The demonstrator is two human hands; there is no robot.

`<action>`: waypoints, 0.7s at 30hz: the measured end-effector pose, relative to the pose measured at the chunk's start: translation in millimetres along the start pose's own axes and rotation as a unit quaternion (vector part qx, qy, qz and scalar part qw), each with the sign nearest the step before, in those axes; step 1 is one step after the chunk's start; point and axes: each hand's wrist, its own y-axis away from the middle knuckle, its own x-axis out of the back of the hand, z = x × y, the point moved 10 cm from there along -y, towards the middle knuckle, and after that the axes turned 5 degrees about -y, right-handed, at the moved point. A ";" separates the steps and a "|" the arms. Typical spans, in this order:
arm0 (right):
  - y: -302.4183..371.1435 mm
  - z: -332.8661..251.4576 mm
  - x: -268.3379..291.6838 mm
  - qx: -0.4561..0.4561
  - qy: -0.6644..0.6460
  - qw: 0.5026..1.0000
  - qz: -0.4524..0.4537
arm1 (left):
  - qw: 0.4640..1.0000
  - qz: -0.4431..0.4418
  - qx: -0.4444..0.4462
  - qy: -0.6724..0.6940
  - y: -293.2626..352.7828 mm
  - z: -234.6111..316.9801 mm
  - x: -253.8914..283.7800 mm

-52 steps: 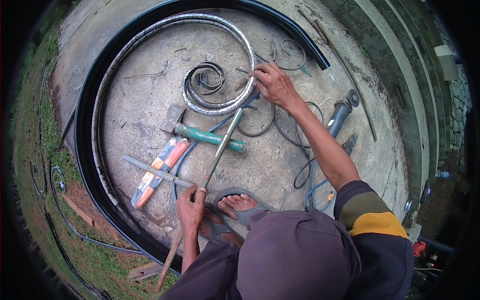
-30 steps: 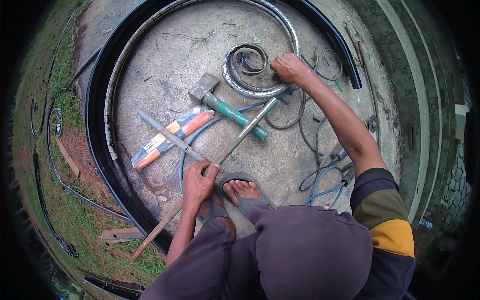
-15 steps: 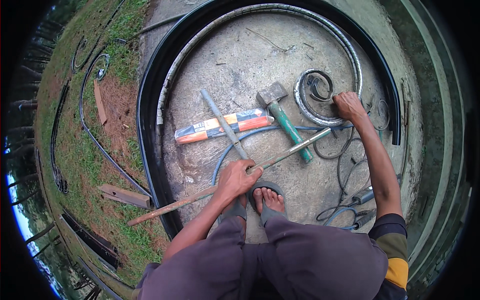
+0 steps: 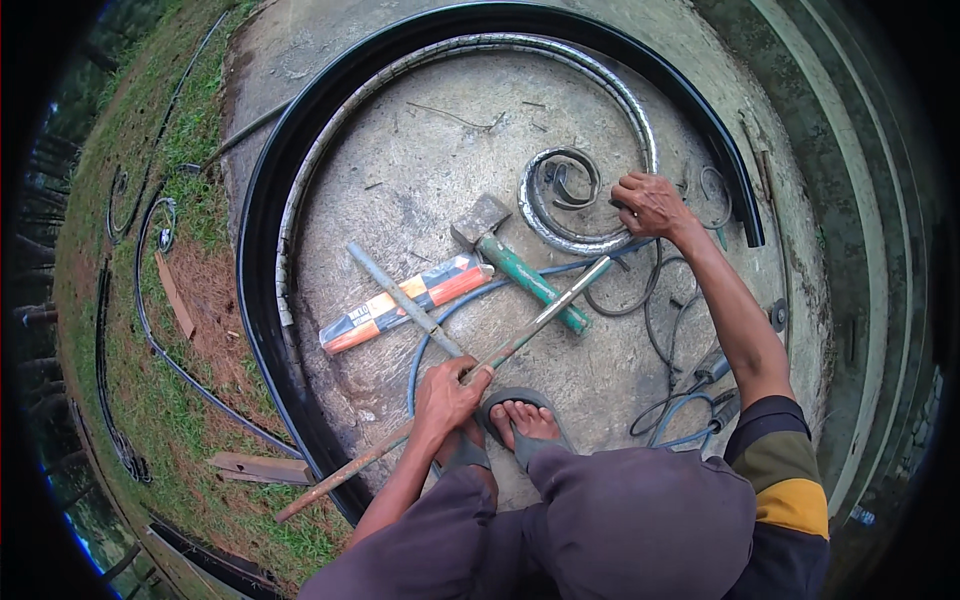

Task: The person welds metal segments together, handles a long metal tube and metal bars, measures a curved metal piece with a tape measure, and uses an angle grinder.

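Observation:
My left hand [image 4: 447, 402] is closed around a long metal rod [image 4: 525, 335], rusty at its lower left end and shinier at its upper right end. A blue-grey pipe [image 4: 405, 300] meets the rod by my fingers; whether the two are joined cannot be seen. My right hand [image 4: 652, 206] is closed at the outer side of a silvery metal scroll [image 4: 535, 215], where the bar runs under my fingers. A hammer [image 4: 530, 280] with a green handle lies between my hands, its handle end beneath the rod. The pipe crosses an orange, white and dark package [image 4: 455, 285].
A wide black curved band [image 4: 262, 290] arches around the scroll on the concrete. Dark and blue cables [image 4: 655, 290] tangle at the right. My sandalled foot [image 4: 525, 420] stands close to the rod. Wood pieces [image 4: 262, 467] and curved metal strips lie on the grass at left.
The whole view has shifted and turned slightly, moving the scroll, hammer and package leftward in the picture. Both hands keep about the same places on the rod and the scroll.

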 end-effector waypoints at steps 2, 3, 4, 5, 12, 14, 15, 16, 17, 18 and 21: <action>9.4 -13.1 26.6 0.027 -0.012 0.995 0.093 | 1.000 0.002 -0.002 0.008 -1.0 -2.6 0.2; 12.0 -22.3 42.5 0.021 -0.009 0.991 0.129 | 1.000 -0.001 0.003 0.008 0.5 -3.0 2.3; 19.9 -22.1 50.9 -0.006 -0.031 0.984 0.177 | 1.000 -0.002 0.004 0.005 -0.1 -3.2 1.7; 29.4 -21.8 58.7 -0.033 -0.052 0.973 0.224 | 1.000 -0.002 0.005 0.002 -0.6 -3.8 1.1; 87.1 -77.1 52.4 -0.170 -0.260 0.911 0.270 | 1.000 0.013 -0.010 0.015 -0.1 -2.4 3.7; 89.1 -117.8 33.8 -0.184 -0.309 0.905 0.229 | 1.000 0.004 0.012 0.016 0.4 -6.6 2.8; 90.7 -141.3 26.7 -0.164 -0.325 0.903 0.228 | 1.000 0.006 0.007 0.014 0.3 -5.7 3.6; 92.6 -161.8 20.6 -0.146 -0.338 0.901 0.228 | 1.000 0.000 0.007 0.019 -1.8 -4.7 1.9; 92.0 -184.2 13.7 -0.131 -0.342 0.908 0.202 | 1.000 -0.007 0.012 0.022 -1.7 -6.7 0.2; 90.6 -204.7 9.0 -0.115 -0.345 0.915 0.177 | 0.999 -0.012 0.016 0.025 -1.9 -7.4 -0.5; 90.4 -242.8 -10.6 -0.118 -0.373 0.906 0.163 | 0.998 -0.023 0.023 0.044 -2.0 -10.8 -4.6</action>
